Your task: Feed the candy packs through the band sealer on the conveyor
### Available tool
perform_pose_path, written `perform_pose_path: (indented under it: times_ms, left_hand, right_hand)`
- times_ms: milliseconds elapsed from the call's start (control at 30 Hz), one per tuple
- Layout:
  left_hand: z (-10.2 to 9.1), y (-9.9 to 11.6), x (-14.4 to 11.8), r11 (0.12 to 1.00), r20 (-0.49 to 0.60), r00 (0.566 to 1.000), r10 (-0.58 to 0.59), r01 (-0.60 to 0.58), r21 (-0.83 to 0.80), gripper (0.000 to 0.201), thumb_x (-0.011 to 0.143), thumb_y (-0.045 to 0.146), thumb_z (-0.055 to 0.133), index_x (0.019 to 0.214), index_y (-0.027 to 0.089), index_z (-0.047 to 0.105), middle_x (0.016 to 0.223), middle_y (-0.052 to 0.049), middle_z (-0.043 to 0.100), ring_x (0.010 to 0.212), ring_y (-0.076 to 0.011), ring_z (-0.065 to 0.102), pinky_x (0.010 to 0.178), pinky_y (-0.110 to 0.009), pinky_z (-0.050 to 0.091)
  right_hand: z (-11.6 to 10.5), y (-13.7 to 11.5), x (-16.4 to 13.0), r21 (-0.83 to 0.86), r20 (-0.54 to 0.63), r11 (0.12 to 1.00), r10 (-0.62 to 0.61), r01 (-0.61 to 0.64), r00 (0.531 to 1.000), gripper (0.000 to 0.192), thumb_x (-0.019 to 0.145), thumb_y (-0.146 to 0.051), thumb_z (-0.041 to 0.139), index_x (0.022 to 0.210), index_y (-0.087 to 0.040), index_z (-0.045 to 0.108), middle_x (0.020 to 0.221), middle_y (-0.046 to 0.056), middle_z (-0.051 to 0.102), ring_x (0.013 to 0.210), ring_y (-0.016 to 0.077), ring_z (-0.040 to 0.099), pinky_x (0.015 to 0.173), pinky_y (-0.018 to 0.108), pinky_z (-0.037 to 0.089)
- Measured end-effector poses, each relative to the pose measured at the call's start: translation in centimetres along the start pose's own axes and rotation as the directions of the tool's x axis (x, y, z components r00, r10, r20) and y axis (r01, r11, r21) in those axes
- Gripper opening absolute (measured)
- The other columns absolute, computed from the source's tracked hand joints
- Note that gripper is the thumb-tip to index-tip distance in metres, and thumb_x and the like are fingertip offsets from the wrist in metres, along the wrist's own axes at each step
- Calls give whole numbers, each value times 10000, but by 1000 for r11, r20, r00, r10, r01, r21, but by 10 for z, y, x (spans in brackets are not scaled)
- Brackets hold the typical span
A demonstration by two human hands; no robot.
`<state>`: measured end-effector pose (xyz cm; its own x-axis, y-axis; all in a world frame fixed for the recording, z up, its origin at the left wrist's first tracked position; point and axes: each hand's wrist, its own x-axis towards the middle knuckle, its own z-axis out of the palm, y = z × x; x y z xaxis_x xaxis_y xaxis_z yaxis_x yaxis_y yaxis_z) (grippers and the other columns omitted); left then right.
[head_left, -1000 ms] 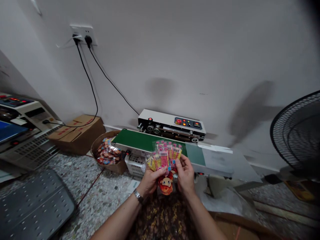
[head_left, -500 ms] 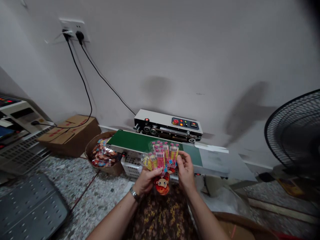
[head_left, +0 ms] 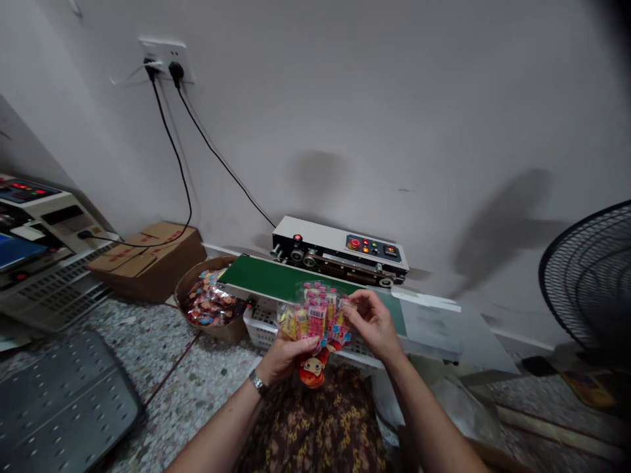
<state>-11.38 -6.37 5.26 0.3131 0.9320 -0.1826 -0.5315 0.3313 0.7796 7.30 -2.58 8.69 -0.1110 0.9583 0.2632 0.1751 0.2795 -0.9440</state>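
Candy bag (head_left: 315,318) sits between both hands — left hand (head_left: 286,355) grips its bottom, right hand (head_left: 372,322) pinches the top edge. Keep top flat & straight w/ green belt (head_left: 276,279) just ahead.

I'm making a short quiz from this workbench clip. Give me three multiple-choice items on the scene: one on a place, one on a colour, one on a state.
1. Where is the round basket of wrapped sweets?
A. at the left end of the conveyor
B. under the fan
C. on the cardboard box

2. What colour is the conveyor belt?
A. blue
B. green
C. red

3. How is the clear packet held?
A. lying on the floor
B. in one hand only
C. in both hands

Answers:
1. A: the basket sits by the left end of the sealing machine.
2. B: the belt is green.
3. C: the left hand grips the packet from below, and the right hand pinches its upper edge.
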Motion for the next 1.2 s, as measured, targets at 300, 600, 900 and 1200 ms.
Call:
perform_pose_path:
  times_ms: [300, 600, 900, 1200]
  left_hand:
    - [-11, 5, 0, 999, 12, 999, 39, -40, 31, 383, 605, 184, 737, 977, 143, 660, 893, -77, 695, 748, -200, 636, 731, -344, 513]
    - [-4, -1, 4, 997, -86, 995, 48, -52, -49, 184, 591, 175, 746, 760, 125, 694, 724, -53, 691, 742, -188, 634, 735, -310, 501]
    - [-6, -2, 3, 992, -136, 991, 1, -19, -129, 212, 518, 175, 788, 697, 119, 689, 703, -41, 681, 594, -127, 596, 653, -265, 495]
    - [-3, -9, 8, 996, -87, 996, -7, 0, -87, 285, 551, 183, 767, 817, 126, 682, 771, -58, 689, 606, -149, 601, 625, -281, 488]
  right_hand:
    - [-11, -20, 3, -308, 202, 942, -74, 135, 977, 188, 801, -317, 540, 907, -190, 629, 800, 22, 615, 653, 120, 526, 577, 213, 393]
    - [8, 17, -14, 137, -54, 987, 92, -84, 994, 406, 753, -419, 587, 1095, -213, 513, 835, 26, 602, 669, 130, 547, 568, 222, 447]
    - [16, 28, -21, -78, -312, 992, 65, -94, 948, 298, 834, -395, 480, 927, -148, 618, 846, 56, 633, 768, 164, 555, 683, 263, 446]
    - [19, 22, -19, -353, -419, 932, -235, 81, 877, 251, 839, -305, 480, 979, -193, 656, 996, 86, 581, 962, 183, 531, 876, 345, 407]
